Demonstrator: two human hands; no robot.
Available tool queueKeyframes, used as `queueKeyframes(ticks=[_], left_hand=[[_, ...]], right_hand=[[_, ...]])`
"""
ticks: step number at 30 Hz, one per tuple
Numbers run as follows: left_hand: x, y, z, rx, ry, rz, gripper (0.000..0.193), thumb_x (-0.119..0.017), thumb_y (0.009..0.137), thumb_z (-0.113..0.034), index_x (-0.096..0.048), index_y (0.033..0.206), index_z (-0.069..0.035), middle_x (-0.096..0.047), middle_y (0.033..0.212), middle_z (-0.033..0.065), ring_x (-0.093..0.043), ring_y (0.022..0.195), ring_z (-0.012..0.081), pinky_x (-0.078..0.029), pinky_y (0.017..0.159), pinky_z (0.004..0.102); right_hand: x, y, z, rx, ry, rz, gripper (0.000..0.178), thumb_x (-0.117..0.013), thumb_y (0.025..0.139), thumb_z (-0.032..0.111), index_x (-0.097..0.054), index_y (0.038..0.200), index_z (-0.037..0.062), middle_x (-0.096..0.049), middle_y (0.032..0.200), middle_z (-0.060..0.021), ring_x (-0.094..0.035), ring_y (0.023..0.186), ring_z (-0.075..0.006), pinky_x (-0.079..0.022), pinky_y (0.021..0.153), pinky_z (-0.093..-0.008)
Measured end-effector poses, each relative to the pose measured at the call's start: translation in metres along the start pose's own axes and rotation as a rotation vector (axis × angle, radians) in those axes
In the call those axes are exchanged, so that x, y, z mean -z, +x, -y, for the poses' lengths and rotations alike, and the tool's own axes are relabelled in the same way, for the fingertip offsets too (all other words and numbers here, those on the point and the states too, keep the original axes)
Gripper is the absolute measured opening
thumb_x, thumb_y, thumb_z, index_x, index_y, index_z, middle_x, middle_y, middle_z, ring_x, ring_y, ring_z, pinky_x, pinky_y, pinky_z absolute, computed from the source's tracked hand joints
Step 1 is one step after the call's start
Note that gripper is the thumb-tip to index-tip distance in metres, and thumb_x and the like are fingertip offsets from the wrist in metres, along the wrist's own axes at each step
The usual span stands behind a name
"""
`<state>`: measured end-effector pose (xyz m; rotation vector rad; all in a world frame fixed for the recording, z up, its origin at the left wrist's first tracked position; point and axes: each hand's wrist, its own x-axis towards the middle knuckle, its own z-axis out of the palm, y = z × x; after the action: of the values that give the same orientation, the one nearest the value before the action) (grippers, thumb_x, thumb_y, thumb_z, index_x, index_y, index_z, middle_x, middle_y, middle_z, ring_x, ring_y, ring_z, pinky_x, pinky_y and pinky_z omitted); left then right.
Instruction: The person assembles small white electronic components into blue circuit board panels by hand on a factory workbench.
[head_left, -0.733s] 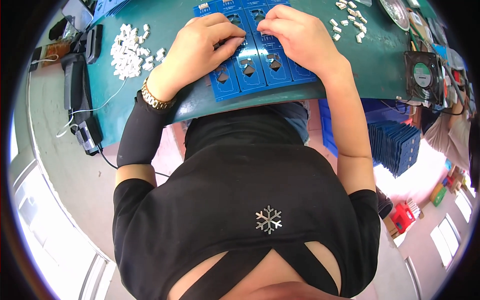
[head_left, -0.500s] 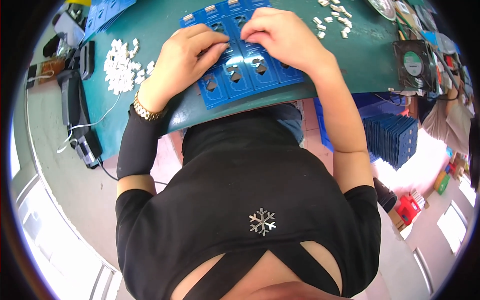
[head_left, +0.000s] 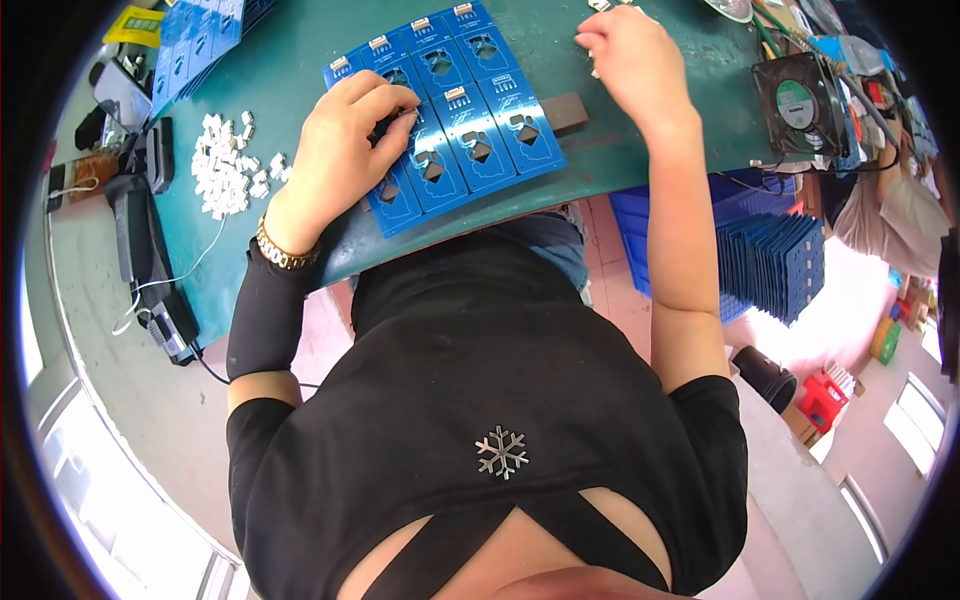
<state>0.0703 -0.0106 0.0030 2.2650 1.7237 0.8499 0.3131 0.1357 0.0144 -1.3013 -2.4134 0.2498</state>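
A blue printed circuit board panel [head_left: 450, 190] lies on the green work table, with diamond-shaped dark cutouts. Small white connectors stand along its far edge, and one connector [head_left: 456, 93] sits farther in. Over the panel's left part rests my left hand [head_left: 350, 140], thumb and fingers pinched together at the board; whatever lies between the tips is too small to make out. Off to the right, my right hand [head_left: 640, 70] is above scattered white connectors [head_left: 598, 5], partly covering them. Its fingers are curled with the tips close together, and anything in them is hidden.
A heap of white connectors [head_left: 225, 165] lies left of the panel. More blue boards [head_left: 195, 45] are at the far left. A brown bar [head_left: 568, 112] pokes out beneath the panel. A black fan [head_left: 800, 105] stands at right; stacked blue boards [head_left: 770, 262] sit below the table edge.
My right hand has left the panel and moved right to the scattered connectors. A connector now shows on the panel near where it was. My left hand stays at the board; the view has shifted slightly.
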Motion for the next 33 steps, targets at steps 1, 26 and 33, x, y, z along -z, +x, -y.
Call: queueKeyframes(ticks=[1, 26, 33], left_hand=[[0.000, -0.001, 0.001, 0.004, 0.002, -0.002, 0.012, -0.068, 0.083, -0.007, -0.068, 0.094, -0.006, -0.061, 0.087, 0.0087, -0.061, 0.083, 0.0271, -0.050, 0.072, 0.0359], [0.000, -0.005, 0.006, -0.034, -0.001, -0.020, 0.014, -0.067, 0.085, -0.006, -0.068, 0.099, -0.006, -0.060, 0.088, 0.0063, -0.062, 0.080, 0.0214, -0.051, 0.065, 0.0294], [-0.001, -0.005, 0.008, -0.051, 0.002, -0.012, 0.014, -0.067, 0.085, -0.007, -0.068, 0.099, -0.006, -0.060, 0.091, 0.0066, -0.061, 0.081, 0.0217, -0.051, 0.067, 0.0298]], right_hand=[[-0.005, -0.002, 0.002, 0.033, -0.021, -0.040, 0.010, -0.068, 0.081, 0.013, -0.069, 0.076, 0.0045, -0.062, 0.082, -0.0169, -0.061, 0.087, -0.0347, -0.049, 0.075, -0.0447], [-0.031, -0.004, 0.019, 0.445, 0.439, 0.153, 0.013, -0.065, 0.086, 0.000, -0.072, 0.095, 0.0042, -0.064, 0.090, -0.0055, -0.066, 0.084, -0.0202, -0.053, 0.074, -0.0283], [-0.029, -0.001, 0.014, 0.612, 0.307, 0.076, 0.019, -0.067, 0.079, -0.001, -0.073, 0.094, 0.0092, -0.064, 0.088, -0.0040, -0.065, 0.083, -0.0223, -0.053, 0.073, -0.0307]])
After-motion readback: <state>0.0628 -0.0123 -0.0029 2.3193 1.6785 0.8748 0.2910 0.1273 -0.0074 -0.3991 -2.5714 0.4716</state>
